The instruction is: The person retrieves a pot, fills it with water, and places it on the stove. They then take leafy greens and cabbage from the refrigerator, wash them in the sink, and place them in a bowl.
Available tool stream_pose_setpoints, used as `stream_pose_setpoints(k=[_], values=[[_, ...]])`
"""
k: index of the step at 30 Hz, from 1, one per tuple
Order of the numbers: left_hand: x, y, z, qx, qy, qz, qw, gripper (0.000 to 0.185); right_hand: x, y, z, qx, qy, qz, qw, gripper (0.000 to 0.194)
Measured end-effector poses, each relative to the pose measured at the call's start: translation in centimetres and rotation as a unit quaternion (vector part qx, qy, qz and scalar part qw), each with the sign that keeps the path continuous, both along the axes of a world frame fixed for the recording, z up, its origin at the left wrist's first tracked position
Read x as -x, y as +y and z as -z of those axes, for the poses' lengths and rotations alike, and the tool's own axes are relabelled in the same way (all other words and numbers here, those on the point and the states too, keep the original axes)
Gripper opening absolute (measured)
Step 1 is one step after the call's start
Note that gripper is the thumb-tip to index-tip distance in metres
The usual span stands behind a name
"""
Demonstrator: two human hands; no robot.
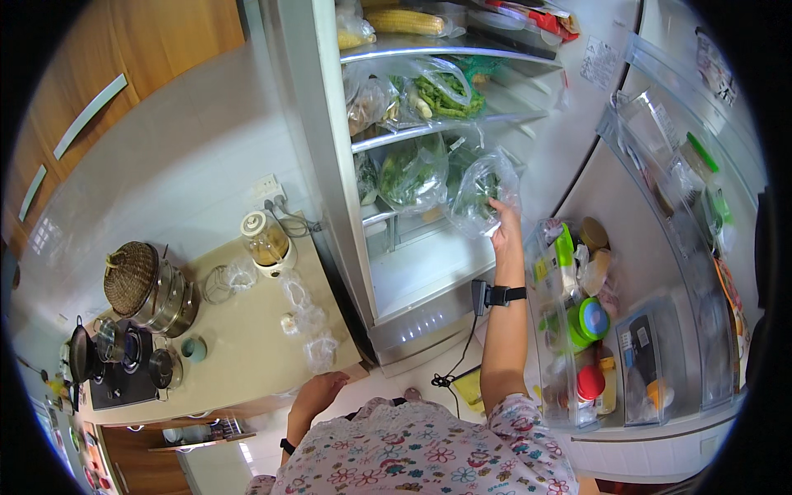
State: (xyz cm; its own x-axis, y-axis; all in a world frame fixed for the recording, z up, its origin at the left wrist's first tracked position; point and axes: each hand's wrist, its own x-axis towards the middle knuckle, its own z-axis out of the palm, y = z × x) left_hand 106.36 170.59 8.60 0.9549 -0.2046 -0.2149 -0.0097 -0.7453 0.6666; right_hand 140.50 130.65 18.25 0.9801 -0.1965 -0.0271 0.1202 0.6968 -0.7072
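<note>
My right hand (504, 219) grips a clear plastic bag of green vegetables (482, 189) in front of the lower shelf of an open refrigerator. Beside it on that shelf lies a larger bag of leafy greens (411, 176). The shelf above holds bagged green vegetables (448, 93), and corn cobs (405, 23) lie on the top one. My left hand (322, 393) is by the front edge of the counter (260, 346), near crumpled plastic bags (320, 349); its fingers are partly bent and I see nothing in them.
The open refrigerator door, its bins (563, 396) filled with jars and packets, stands at the right. On the counter are a glass-bodied appliance (267, 244), a steamer pot with a woven lid (130, 278), a green cup (193, 349) and a gas stove (124, 390). A black cable (455, 374) hangs below my right wrist.
</note>
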Motion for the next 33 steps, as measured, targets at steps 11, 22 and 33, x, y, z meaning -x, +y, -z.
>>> stream_pose_setpoints(k=[11, 22, 33], values=[[-0.2, 0.3, -0.1, 0.024, 0.016, 0.037, 0.999, 0.025, 2.0, -1.2, -0.6, -0.068, 0.007, -0.011, 0.998, 0.053], [-0.7, -0.1, 0.0, 0.004, 0.01, 0.063, 0.998, 0.026, -3.4, 1.0, -0.6, 0.403, 0.088, 0.334, 0.848, 0.062], [0.4, 0.1, 0.0, -0.008, 0.017, 0.037, 0.999, 0.023, 4.4, 15.1, -5.7, 0.701, -0.298, 0.306, 0.571, 0.048]])
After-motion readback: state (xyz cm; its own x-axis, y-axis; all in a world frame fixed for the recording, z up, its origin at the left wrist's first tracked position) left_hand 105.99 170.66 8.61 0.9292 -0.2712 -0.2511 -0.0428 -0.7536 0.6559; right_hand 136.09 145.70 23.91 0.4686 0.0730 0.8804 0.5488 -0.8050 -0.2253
